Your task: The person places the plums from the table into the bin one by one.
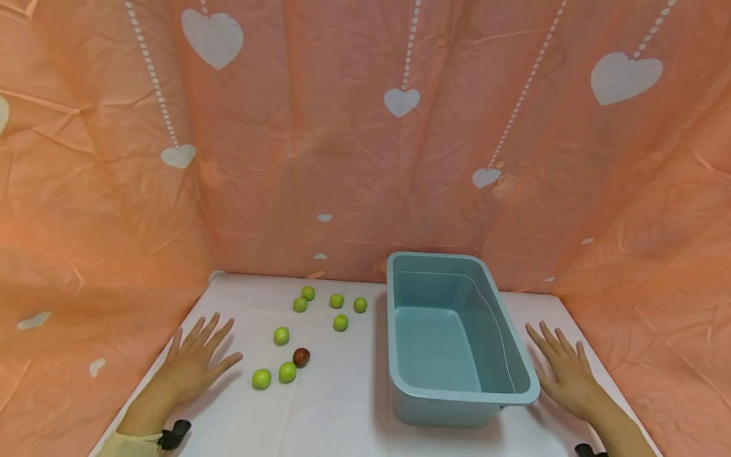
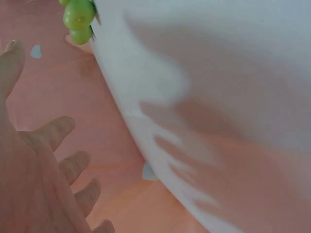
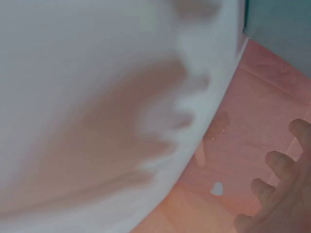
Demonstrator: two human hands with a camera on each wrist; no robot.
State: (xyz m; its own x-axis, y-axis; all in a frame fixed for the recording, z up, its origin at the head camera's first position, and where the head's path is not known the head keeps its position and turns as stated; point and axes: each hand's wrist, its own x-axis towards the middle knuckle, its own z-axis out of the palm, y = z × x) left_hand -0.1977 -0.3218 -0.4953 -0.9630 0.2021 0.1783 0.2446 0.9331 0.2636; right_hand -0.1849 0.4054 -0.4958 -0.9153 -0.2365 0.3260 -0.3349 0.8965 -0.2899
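Observation:
My left hand (image 1: 197, 362) lies flat on the white table (image 1: 337, 412) with fingers spread, holding nothing; it shows in the left wrist view as spread fingers (image 2: 58, 131). Just right of it lie several small green fruits (image 1: 261, 379) and one dark red fruit (image 1: 301, 357); more green ones (image 1: 337, 301) sit farther back. An empty blue-grey plastic tub (image 1: 457, 285) stands right of centre. My right hand (image 1: 562, 371) rests flat and open beside the tub's right wall, its fingers (image 3: 277, 165) seen in the right wrist view.
Peach cloth with white hearts (image 1: 400, 101) walls the table on the left, back and right. A dark strap (image 1: 174, 435) sits on my left wrist. Two green fruits (image 2: 77, 17) show at the top of the left wrist view.

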